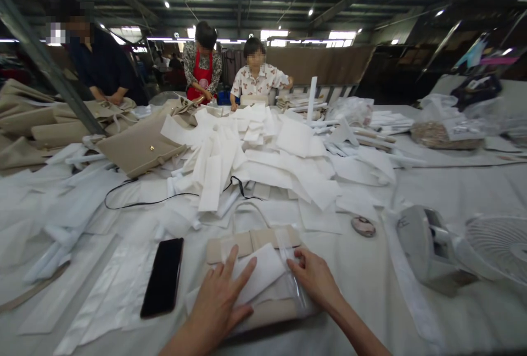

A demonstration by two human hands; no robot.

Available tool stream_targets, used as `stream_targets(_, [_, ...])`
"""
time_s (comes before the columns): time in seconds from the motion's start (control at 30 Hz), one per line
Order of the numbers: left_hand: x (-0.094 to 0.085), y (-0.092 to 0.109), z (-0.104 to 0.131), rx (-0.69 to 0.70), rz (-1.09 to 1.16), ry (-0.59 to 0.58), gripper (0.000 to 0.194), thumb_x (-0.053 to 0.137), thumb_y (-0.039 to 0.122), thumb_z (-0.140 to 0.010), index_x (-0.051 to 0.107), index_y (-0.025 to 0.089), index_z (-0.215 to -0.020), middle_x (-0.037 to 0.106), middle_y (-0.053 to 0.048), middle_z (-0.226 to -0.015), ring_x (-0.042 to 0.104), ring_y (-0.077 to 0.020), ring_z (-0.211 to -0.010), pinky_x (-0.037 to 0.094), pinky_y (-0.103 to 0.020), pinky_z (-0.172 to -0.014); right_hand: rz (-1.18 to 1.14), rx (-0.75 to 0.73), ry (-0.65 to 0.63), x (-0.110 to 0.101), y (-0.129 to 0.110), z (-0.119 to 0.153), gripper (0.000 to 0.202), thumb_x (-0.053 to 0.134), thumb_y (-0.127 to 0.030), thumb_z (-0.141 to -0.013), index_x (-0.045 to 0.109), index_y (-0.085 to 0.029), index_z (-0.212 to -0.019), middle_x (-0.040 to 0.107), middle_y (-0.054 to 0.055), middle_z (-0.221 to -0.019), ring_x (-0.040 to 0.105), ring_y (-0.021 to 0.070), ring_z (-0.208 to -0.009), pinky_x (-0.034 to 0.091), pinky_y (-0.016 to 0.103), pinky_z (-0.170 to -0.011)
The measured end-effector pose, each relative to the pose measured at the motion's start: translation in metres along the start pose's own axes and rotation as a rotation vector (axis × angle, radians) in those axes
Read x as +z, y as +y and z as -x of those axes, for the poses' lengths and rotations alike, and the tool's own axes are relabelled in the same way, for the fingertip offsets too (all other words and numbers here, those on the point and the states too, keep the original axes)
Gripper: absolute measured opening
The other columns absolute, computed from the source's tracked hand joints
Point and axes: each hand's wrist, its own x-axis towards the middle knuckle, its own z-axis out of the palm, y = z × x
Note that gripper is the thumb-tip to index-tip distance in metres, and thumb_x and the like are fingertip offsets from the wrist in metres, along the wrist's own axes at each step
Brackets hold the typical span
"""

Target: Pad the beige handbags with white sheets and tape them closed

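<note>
A beige handbag (pixel 274 312) lies flat before me, its thin handle looping away at the far side. White sheet material (pixel 263 276) rests slantwise across it, and a clear plastic strip (pixel 293 276) runs over its right part. My left hand (pixel 220 295) is laid with fingers spread over the bag's left side and the edge of the white sheet. On the right, my right hand (pixel 313 276) has its thumb and forefinger pinched at the clear strip by the bag's edge. Whether the strip is between those fingers is hard to see, but they touch it.
A black phone (pixel 162 278) lies left of the bag. On the right stand a white fan (pixel 428 246) and a small round object (pixel 363 226). White sheets (pixel 263 163) are heaped ahead, beside another beige bag (pixel 144 150). Several people stand across the table, including a person in a red apron (pixel 202 73).
</note>
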Motion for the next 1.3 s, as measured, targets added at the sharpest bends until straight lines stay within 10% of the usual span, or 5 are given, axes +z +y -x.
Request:
stream_targets(0.23, [-0.015,0.012,-0.018,0.175,-0.096,-0.120,0.064,0.051,0.022,-0.082,0.031,0.036,-0.141,0.024,0.000,-0.155,0.043,-0.0330,-0.117,0.038,-0.053,-0.095,-0.202,-0.003,-0.064,-0.005,0.011,-0.007,0.014,0.053,-0.032,-0.079,0.056,-0.019,-0.074,0.065,0.001,-0.066,0.058,0.0165,-0.063,0.038,0.026,-0.060])
stream_targets(0.8, [-0.070,0.022,-0.053,0.310,-0.186,-0.300,0.036,0.061,0.031,-0.075,0.059,0.024,-0.110,0.052,-0.009,-0.129,0.050,-0.0327,-0.106,0.040,-0.050,-0.087,-0.589,0.040,-0.279,-0.006,0.017,-0.007,0.034,0.052,-0.047,-0.071,0.041,-0.020,-0.055,0.036,-0.005,-0.049,0.027,0.0087,-0.049,0.018,0.023,-0.047])
stream_targets(1.3, [-0.008,0.038,-0.076,0.444,-0.163,-0.161,0.048,0.048,0.025,-0.088,0.040,0.022,-0.134,0.035,-0.013,-0.148,0.045,-0.0371,-0.119,0.039,-0.056,-0.093,-0.641,0.006,-0.211,-0.001,0.021,-0.001,0.035,0.055,-0.052,-0.073,0.053,-0.018,-0.065,0.054,0.001,-0.060,0.048,0.0152,-0.058,0.032,0.025,-0.053])
